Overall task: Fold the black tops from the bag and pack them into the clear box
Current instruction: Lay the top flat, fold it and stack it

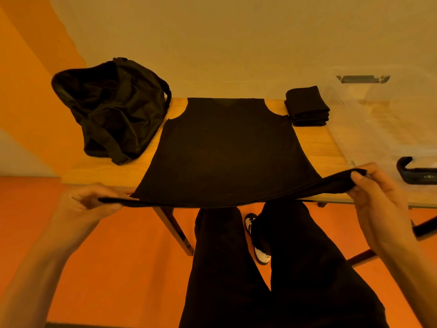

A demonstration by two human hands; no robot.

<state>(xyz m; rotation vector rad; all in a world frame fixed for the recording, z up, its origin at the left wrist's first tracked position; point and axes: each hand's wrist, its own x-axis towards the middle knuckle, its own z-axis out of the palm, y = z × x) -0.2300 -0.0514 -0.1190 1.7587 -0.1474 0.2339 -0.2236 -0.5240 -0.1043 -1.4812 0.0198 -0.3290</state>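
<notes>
Hem of black top point(224, 147) is lifted off the near table edge and stretched wide. The rest lies flat on the table point(104, 171), sleeveless, neckline at the far edge. Left hand point(87, 204) pinches the left hem corner, thumb on top, fingers curled under the cloth. Right hand point(378, 188) pinches the right hem corner the same way and sits slightly higher.

Containers: black bag point(111, 110) slumped at far left of the table, mouth open and facing the camera, strap trailing at its near side. The inside is too dark to read. Clear box point(378, 129) is at the right, with see-through walls, a dark latch point(364, 79) on the far side and a black handle point(413, 174) on the near side. Folded stack point(306, 106) of black tops sits far right, just beside the box's left wall. Cannot tell if it is inside or outside.

Surface: small light wooden table, legs showing below the top. Orange floor point(118, 245), cream wall point(212, 43) behind with an orange section at the left. Person's black trousers point(236, 268) and one black-and-white shoe point(260, 252) show below the hem.
</notes>
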